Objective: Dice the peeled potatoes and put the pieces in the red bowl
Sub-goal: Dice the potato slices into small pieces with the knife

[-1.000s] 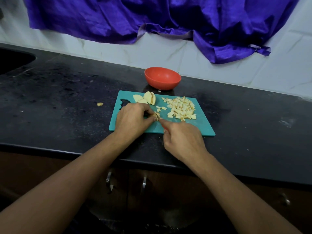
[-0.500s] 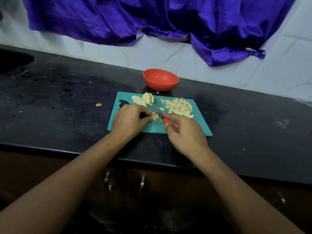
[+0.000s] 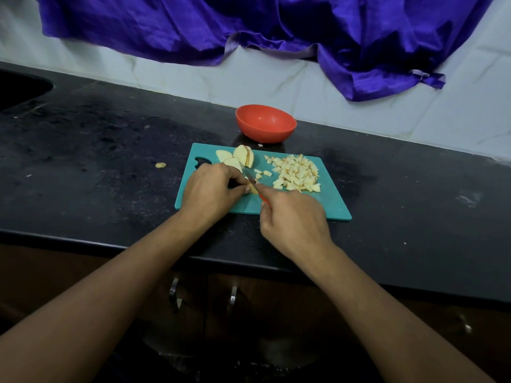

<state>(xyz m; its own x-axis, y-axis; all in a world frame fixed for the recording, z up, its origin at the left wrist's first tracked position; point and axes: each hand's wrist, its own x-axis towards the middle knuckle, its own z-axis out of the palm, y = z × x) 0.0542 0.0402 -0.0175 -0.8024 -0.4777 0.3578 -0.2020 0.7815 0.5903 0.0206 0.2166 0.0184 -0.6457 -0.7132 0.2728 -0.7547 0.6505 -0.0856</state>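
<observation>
A teal cutting board [image 3: 329, 204] lies on the black counter. My left hand [image 3: 208, 189] pinches a small potato piece [image 3: 252, 189] at the board's middle. My right hand [image 3: 294, 222] grips a red-handled knife [image 3: 255, 186] whose blade rests against that piece. A heap of diced potato [image 3: 297, 172] sits on the board's right half. Several potato slices [image 3: 240, 158] lie at the board's far left. The red bowl [image 3: 265, 127] stands just behind the board, and nothing shows inside it.
One stray potato bit [image 3: 160, 165] lies on the counter [image 3: 96, 167] left of the board. A purple cloth [image 3: 276, 26] hangs on the white wall behind. A dark sink [image 3: 19, 89] is at the far left. Cabinet handles [image 3: 203, 295] show below the counter edge.
The knife blade lifted and pointed away half a second ago, and now it is down against the piece again. Both hands stay at the board's middle.
</observation>
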